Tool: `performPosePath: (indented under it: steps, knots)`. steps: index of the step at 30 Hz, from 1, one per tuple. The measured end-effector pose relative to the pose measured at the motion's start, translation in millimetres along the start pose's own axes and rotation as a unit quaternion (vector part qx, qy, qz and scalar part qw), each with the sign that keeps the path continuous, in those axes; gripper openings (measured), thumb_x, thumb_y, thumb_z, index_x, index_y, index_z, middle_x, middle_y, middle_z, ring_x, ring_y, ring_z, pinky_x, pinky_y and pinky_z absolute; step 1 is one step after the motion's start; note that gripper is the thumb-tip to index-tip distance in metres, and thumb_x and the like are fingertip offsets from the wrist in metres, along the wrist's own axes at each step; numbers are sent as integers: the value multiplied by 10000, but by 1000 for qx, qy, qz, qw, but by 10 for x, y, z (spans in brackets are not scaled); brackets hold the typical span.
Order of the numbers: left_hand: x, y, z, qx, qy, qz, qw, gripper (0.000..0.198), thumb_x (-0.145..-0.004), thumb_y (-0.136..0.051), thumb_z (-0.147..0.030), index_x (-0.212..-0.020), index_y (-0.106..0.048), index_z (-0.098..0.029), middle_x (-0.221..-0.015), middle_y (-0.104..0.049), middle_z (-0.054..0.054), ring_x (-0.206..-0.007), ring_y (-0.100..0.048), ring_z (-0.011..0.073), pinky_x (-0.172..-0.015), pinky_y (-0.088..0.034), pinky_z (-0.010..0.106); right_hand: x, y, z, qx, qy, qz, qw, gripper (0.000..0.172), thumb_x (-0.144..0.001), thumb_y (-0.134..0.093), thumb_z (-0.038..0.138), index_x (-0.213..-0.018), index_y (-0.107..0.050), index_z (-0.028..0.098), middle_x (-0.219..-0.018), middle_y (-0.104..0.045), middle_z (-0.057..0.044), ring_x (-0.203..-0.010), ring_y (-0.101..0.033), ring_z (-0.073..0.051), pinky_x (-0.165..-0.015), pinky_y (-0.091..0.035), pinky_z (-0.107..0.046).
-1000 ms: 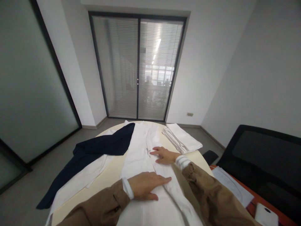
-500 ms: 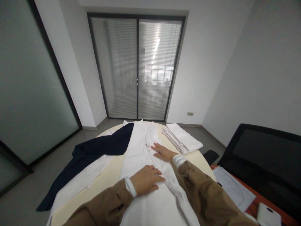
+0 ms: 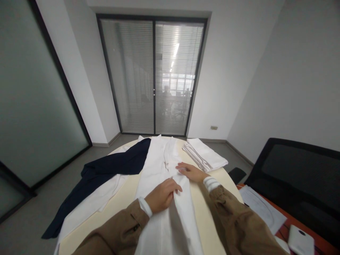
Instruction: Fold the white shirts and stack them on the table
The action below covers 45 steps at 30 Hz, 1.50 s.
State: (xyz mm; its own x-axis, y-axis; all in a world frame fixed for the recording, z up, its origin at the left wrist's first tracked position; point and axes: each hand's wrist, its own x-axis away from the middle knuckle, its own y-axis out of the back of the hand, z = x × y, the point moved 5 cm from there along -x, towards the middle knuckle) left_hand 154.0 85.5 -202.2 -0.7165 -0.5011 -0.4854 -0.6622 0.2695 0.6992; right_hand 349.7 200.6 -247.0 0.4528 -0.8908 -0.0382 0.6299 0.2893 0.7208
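A white garment [image 3: 156,159] lies lengthwise down the middle of the round cream table [image 3: 209,212]. My left hand [image 3: 162,194] has its fingers closed on the garment's cloth, and a fold is raised below it. Farther up, at the garment's right edge, my right hand [image 3: 192,172] rests with its fingers spread on the cloth. A dark navy garment [image 3: 114,163] lies on the left, over another white garment [image 3: 87,203] that reaches the table's left edge. At the back right is a folded white stack [image 3: 205,154].
A black mesh chair [image 3: 294,177] stands at the right beside a red-orange surface [image 3: 283,232] bearing papers [image 3: 261,209] and a white device [image 3: 301,240]. Glass doors with blinds [image 3: 154,71] are behind the table.
My left hand has moved slightly up and closed on the cloth. The garment's right side has shifted inward, baring more table. My right hand has moved a little to the right.
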Motion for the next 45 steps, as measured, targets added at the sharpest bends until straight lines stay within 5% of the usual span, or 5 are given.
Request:
performPosePath:
  steps: [6,13,22,31,45]
  knots:
    - [136,-180,-71,-38,-1,177,983,302,-747,-594,-72,-982,-712,-220,-961,-595,57,-976,-549,204,-875,-480,312,-137,-32,86,85,-23,-78,993,408,-860,-605,413,-1201,-699,209,-1194,-700,-98,-1099,-637,-257,-1000,-440,-382]
    - [177,-282,-79,-31,-31,189,981,180,-830,-651,-135,-936,-753,-239,-1004,-644,34,-1004,-562,178,-915,-457,280,-370,-215,421,106,33,-1,994,586,-875,-570,301,-1450,-460,295,-943,-722,-22,-748,-644,-151,-736,-461,-252]
    - [157,-304,-17,2,-47,208,977,94,-854,-668,-165,-869,-743,-220,-964,-691,10,-972,-596,149,-949,-431,259,-586,-269,400,275,-2,-55,960,316,-950,-464,310,-1223,-618,269,-1065,-717,-72,-940,-659,-221,-751,-404,-279]
    - [163,-140,-37,-32,-44,214,975,100,-735,-703,-212,-824,-744,-230,-833,-712,-9,-879,-618,174,-860,-403,323,-721,-67,473,270,-48,-154,949,299,-995,-400,354,-1180,-610,249,-1067,-722,-68,-939,-657,-209,-765,-404,-273]
    - [272,-216,29,3,1,263,965,163,-665,-772,-248,-826,-778,-272,-688,-726,-64,-686,-656,124,-865,-361,331,-756,-380,460,232,9,-125,965,351,-978,-410,284,-1277,-588,243,-1192,-678,-63,-1109,-595,-208,-918,-435,-302]
